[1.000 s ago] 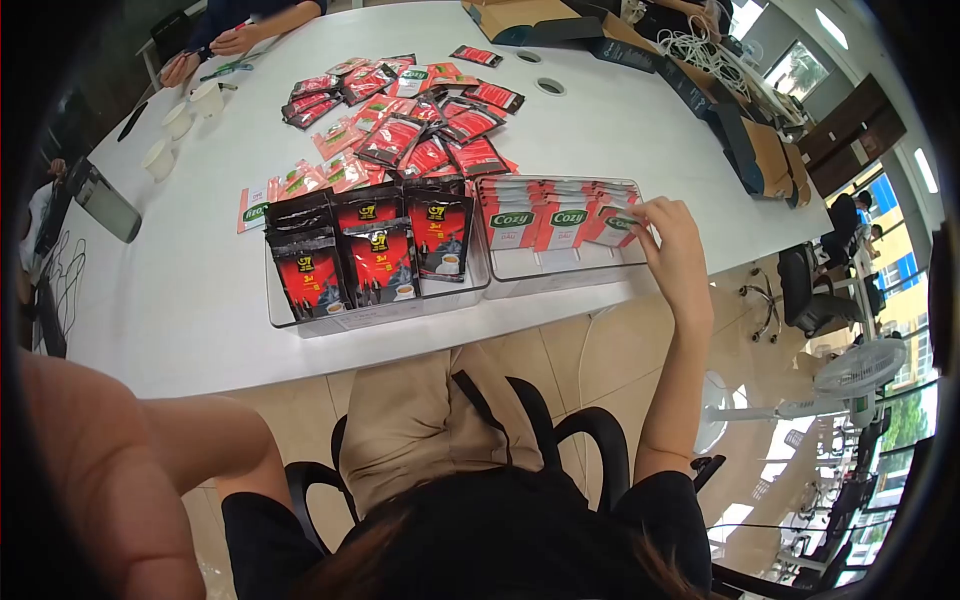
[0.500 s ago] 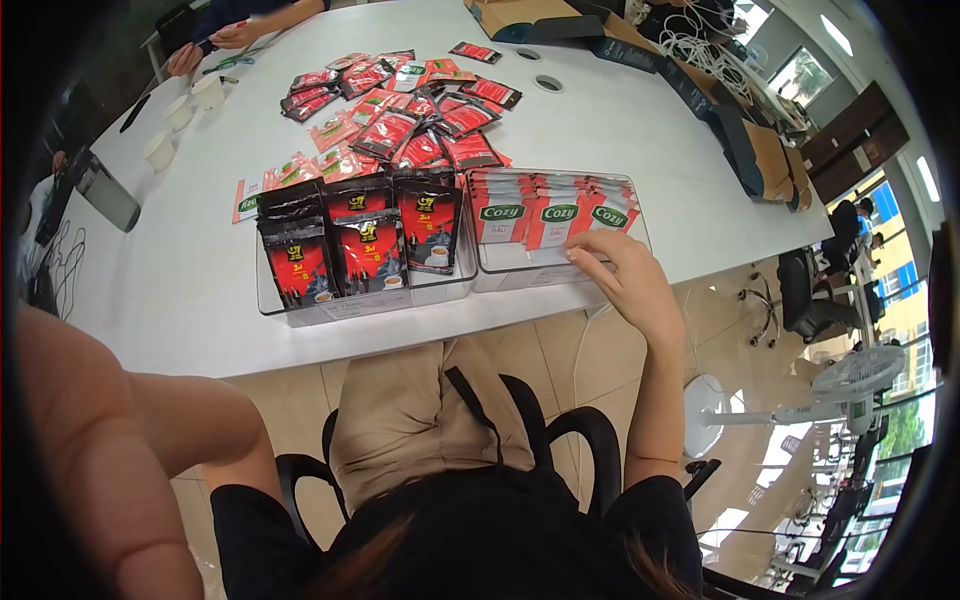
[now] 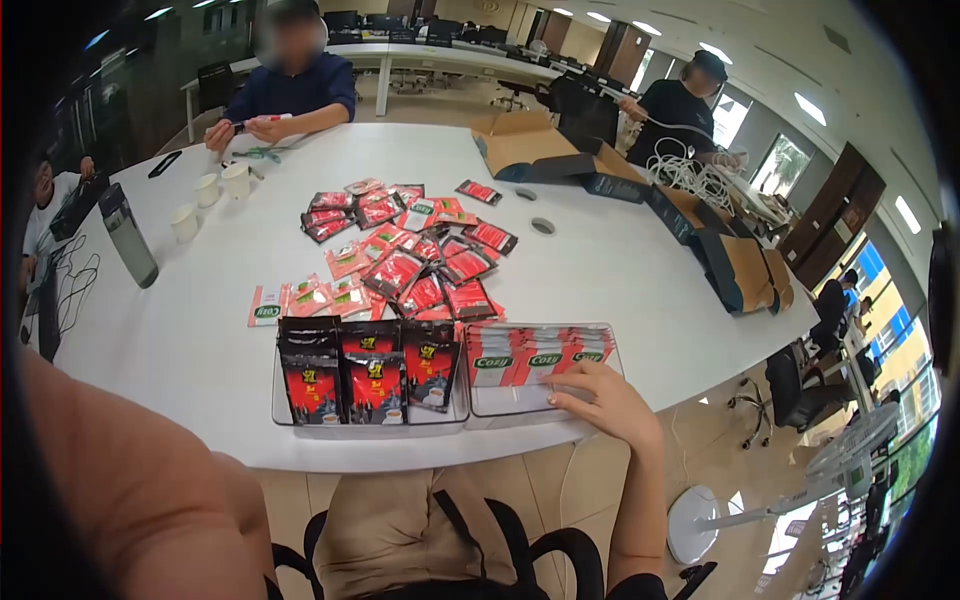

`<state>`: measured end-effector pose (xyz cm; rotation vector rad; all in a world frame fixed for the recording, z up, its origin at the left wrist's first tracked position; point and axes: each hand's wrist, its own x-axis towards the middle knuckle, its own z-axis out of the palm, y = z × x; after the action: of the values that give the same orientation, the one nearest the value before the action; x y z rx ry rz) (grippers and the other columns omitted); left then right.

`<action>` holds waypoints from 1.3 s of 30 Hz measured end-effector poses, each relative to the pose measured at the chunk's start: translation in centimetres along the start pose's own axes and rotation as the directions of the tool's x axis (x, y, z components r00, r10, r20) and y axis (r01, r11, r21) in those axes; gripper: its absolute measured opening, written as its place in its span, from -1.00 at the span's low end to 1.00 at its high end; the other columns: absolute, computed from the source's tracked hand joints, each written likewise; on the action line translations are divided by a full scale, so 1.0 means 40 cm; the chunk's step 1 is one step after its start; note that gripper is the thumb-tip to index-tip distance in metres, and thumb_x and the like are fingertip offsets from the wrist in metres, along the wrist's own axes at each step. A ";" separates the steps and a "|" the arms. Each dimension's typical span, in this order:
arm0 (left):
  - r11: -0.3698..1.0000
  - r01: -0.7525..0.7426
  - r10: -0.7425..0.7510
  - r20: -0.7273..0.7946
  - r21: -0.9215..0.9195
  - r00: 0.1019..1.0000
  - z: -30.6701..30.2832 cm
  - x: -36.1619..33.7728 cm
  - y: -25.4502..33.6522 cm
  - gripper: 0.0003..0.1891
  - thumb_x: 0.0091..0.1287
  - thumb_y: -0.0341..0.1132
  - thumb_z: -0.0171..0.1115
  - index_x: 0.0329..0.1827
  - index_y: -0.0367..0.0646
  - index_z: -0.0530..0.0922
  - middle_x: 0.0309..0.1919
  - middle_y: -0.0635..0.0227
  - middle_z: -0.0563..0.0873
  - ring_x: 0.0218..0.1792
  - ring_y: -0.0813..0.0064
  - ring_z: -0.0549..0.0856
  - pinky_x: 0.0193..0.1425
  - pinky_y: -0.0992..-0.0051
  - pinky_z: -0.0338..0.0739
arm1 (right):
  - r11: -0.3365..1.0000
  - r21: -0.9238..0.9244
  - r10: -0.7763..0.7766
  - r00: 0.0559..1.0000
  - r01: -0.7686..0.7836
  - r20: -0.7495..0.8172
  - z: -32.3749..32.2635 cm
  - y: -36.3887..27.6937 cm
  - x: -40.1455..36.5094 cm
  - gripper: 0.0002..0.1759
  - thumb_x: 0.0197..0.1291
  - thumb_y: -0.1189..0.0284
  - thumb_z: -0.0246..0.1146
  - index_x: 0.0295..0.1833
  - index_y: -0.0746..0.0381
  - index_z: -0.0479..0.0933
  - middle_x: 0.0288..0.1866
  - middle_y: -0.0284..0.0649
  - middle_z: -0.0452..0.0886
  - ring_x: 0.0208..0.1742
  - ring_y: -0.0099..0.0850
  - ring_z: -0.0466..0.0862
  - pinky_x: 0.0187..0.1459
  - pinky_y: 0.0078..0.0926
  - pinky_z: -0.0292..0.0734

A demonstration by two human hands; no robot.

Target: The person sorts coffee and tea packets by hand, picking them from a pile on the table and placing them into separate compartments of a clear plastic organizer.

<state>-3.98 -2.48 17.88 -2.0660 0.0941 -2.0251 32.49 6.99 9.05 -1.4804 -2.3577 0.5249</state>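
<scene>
My right hand (image 3: 605, 402) rests at the front right of a clear bin (image 3: 505, 421). Its fingers are stretched and slightly apart, over the front of red-and-white Cozy sachets (image 3: 545, 368) standing in rows. Left of it, another clear bin (image 3: 385, 431) contains black-and-red G7 coffee packets (image 3: 375, 385), upright in three columns. Very close to the camera, my left hand (image 3: 130, 470) fills the lower left; its fingers cannot be made out. Behind the bins lies a loose pile of red coffee and tea sachets (image 3: 425, 262), some face down.
White cups (image 3: 184, 224) and a dark bottle (image 3: 128, 240) stand on the left of the white table (image 3: 590, 285). Open cardboard boxes (image 3: 735, 265) line its right edge. One person (image 3: 300, 95) sits opposite, handling a small object; another (image 3: 672, 115) holds a cable.
My head has tilted up, so the far room and people now show and the bins sit lower. My right hand stays by the Cozy bin. The left fingers no longer show.
</scene>
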 end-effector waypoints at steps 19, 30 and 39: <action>0.993 0.110 -0.110 -0.005 0.036 0.994 -0.017 -0.007 -0.015 -0.55 0.47 -0.12 -0.04 0.38 0.05 0.23 0.25 0.23 0.35 0.22 0.20 0.35 0.20 0.03 0.35 | -0.123 0.577 -0.395 0.494 0.807 -0.775 -0.100 -0.462 -0.019 -0.78 0.25 0.39 0.23 -0.23 0.34 0.67 -0.24 -0.08 0.68 -0.16 -0.34 0.67 -0.13 -0.40 0.54; 0.993 0.105 -0.105 -0.010 0.049 0.994 -0.048 -0.004 0.024 -0.54 0.49 -0.10 -0.09 0.42 0.10 0.20 0.32 0.27 0.31 0.29 0.20 0.30 0.26 -0.02 0.30 | -0.392 0.214 -0.185 0.151 0.895 -0.971 -0.054 -0.588 -0.041 -0.82 0.24 0.45 0.20 -0.18 0.31 0.65 -0.20 -0.15 0.68 -0.17 -0.36 0.67 -0.12 -0.41 0.54; 0.991 0.115 -0.114 -0.016 0.070 0.993 -0.073 -0.008 0.050 -0.54 0.51 -0.08 -0.14 0.45 0.14 0.18 0.37 0.31 0.27 0.35 0.21 0.26 0.32 -0.06 0.26 | -0.349 -0.263 0.006 -0.278 0.900 -0.961 -0.086 -0.596 -0.143 -0.83 0.23 0.49 0.18 -0.14 0.29 0.63 -0.17 -0.21 0.68 -0.18 -0.37 0.67 -0.10 -0.41 0.54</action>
<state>-6.65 -4.73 17.16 -2.0603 -0.0945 -2.0748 17.50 -7.22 22.68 0.7612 -0.9805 0.2833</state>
